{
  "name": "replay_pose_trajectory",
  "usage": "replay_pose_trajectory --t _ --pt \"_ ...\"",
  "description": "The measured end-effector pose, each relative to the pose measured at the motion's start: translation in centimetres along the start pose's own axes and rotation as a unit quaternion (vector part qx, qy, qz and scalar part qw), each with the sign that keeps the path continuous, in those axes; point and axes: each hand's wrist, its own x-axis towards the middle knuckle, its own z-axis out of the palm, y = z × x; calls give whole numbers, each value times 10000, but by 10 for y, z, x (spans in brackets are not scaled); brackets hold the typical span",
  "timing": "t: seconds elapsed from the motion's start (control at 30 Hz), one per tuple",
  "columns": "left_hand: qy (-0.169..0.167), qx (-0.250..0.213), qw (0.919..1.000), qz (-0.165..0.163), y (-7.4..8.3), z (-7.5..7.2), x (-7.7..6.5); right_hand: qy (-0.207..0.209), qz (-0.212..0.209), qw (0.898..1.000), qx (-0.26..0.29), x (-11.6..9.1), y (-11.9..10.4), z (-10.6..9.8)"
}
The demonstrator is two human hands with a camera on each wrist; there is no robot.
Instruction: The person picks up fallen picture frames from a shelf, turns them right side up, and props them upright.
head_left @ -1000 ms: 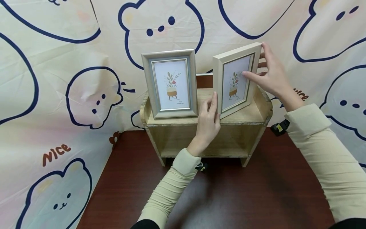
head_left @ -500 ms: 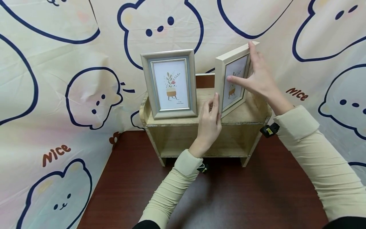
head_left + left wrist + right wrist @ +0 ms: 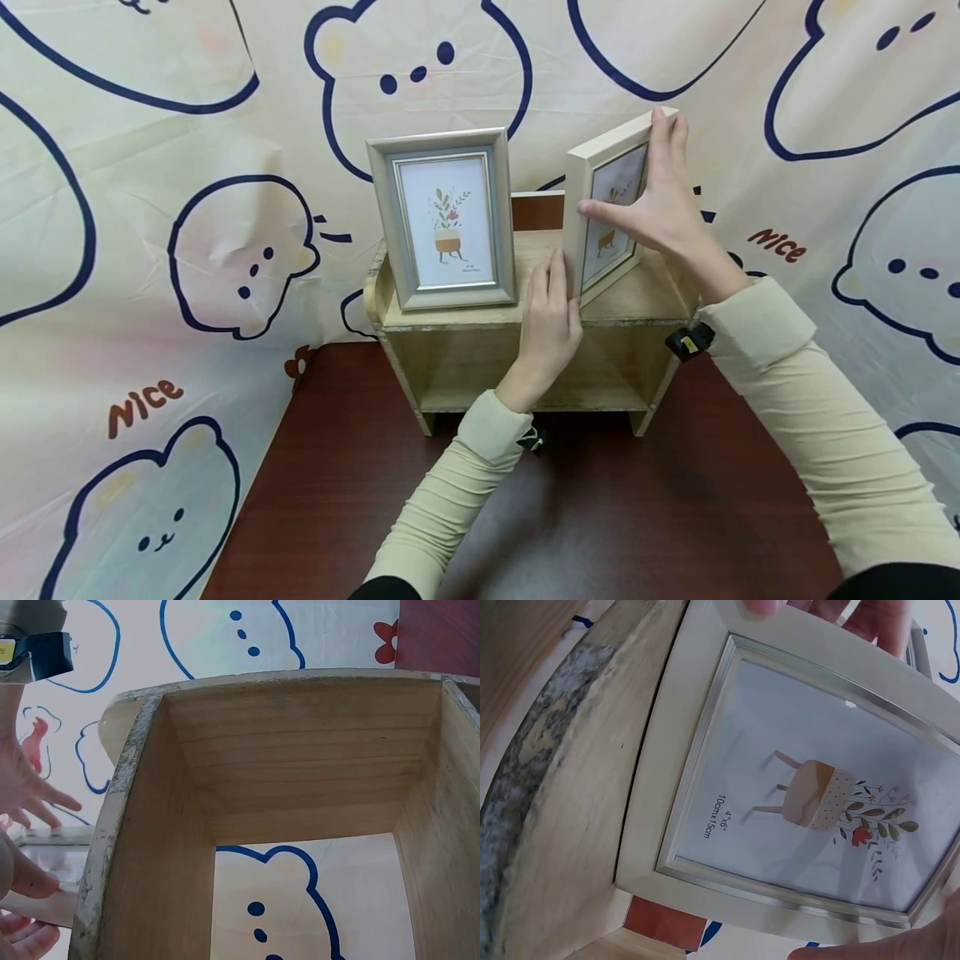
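Observation:
A cream picture frame (image 3: 617, 208) with a plant print stands angled on the right part of the small wooden shelf's (image 3: 551, 250) upper board. My left hand (image 3: 549, 321) pinches its lower left edge; the thumb (image 3: 30, 876) is on one side and fingers are on the other. At its upper right edge rests my right hand (image 3: 663, 196), fingers straight and thumb stretched across in front. The right wrist view shows the print close up, with left fingertips (image 3: 881, 622) behind the edge. A second picture frame (image 3: 381, 225), with a blue-grey inner border, stands on the left.
The shelf has a lower compartment (image 3: 536, 371) and raised side panels. It stands on a dark red-brown table (image 3: 570, 517) against a cloth backdrop (image 3: 442, 100) with cartoon bears. A reddish-brown piece (image 3: 537, 212) shows at the shelf's back between the frames.
My right hand has moved left with the cream frame's right side, and its thumb reaches farther across. The frame has turned to a steeper angle. My left hand stays at its lower left edge.

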Motion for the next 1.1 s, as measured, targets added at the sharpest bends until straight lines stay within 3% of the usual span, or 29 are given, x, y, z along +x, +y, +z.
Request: replay_pose_trajectory --t 0.2,0.4,0.7,0.77,0.9,1.0,1.1 --pt "-75 -7 10000 -2 1 0 1 91 -84 9999 -69 1 0 0" --pt "-44 228 9997 58 2 0 1 260 -550 9980 -190 2 0 -1" --pt "8 240 9996 145 6 4 -1 -104 -1161 9932 -22 8 12 -7" --pt "2 44 9998 184 5 5 -2 -188 -1383 9901 129 11 15 -8" --pt "-22 -799 9966 217 3 3 0 -432 -1687 9831 563 16 20 -11" --pt "-14 -1481 9887 230 -2 0 5 -622 -1647 9821 665 17 22 -15" --pt "1 -1798 9833 286 -8 -2 12 -809 -1517 9824 732 17 23 -17"
